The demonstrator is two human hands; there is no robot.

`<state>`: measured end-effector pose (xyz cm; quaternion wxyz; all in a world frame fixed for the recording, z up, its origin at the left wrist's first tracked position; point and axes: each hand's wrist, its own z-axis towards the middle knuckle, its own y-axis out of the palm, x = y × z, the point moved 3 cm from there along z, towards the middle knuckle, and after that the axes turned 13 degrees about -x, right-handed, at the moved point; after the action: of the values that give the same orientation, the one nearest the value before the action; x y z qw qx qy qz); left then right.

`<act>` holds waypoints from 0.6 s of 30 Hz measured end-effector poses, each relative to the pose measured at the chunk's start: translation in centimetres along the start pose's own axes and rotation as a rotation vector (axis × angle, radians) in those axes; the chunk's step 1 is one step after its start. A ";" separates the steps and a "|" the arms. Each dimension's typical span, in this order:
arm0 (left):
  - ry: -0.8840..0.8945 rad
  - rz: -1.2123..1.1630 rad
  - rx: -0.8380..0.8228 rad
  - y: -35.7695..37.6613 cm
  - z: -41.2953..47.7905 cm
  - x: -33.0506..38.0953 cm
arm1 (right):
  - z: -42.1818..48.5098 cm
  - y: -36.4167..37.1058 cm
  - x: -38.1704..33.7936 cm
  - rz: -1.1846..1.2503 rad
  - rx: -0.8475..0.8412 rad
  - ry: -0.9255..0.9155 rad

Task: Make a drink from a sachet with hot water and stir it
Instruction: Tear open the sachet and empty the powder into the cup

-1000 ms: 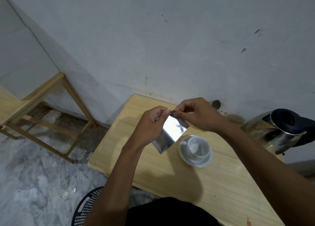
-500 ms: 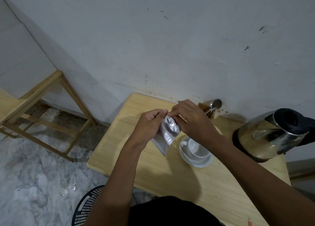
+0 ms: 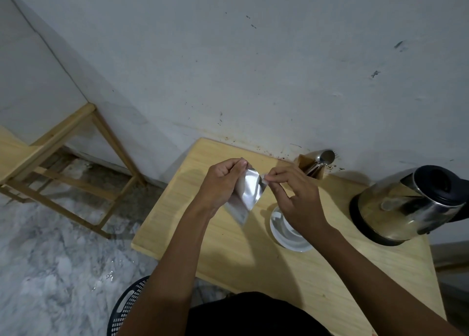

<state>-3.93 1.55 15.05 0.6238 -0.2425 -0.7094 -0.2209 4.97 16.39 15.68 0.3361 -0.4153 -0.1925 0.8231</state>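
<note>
A silvery foil sachet (image 3: 250,191) hangs above the wooden table (image 3: 228,247). My left hand (image 3: 220,183) pinches its top left corner, and my right hand (image 3: 294,196) pinches a small torn strip at its top right edge. A white cup on a white saucer (image 3: 284,234) stands on the table just below my right hand, partly hidden by it. A steel kettle with a black lid (image 3: 411,203) sits at the table's right side. Metal spoons (image 3: 322,160) stand in a wooden holder by the wall.
A wooden frame stand (image 3: 76,158) is at the left against the wall. A black perforated basket (image 3: 127,310) sits on the marble floor below the table's near edge. The wall runs close behind the table.
My hands have drawn slightly apart at the sachet's top, my right hand pulling a strip to the right. The sachet has turned and unfolded; the spoon holder came into view.
</note>
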 end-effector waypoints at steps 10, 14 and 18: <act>-0.098 0.038 0.288 -3.8 -0.2 -2.4 | -4.4 0.0 1.4 0.460 0.269 0.761; -0.159 0.150 0.297 -5.0 -1.2 -3.5 | -5.1 3.9 3.8 0.573 0.031 1.055; -0.186 0.216 0.295 -5.3 -2.2 -4.8 | -5.2 9.6 5.9 0.559 -0.213 1.210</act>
<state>-4.96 -4.29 10.53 0.6044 -0.2427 -0.7585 -0.0232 2.87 14.07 3.65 0.1163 -0.8683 0.0642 0.4780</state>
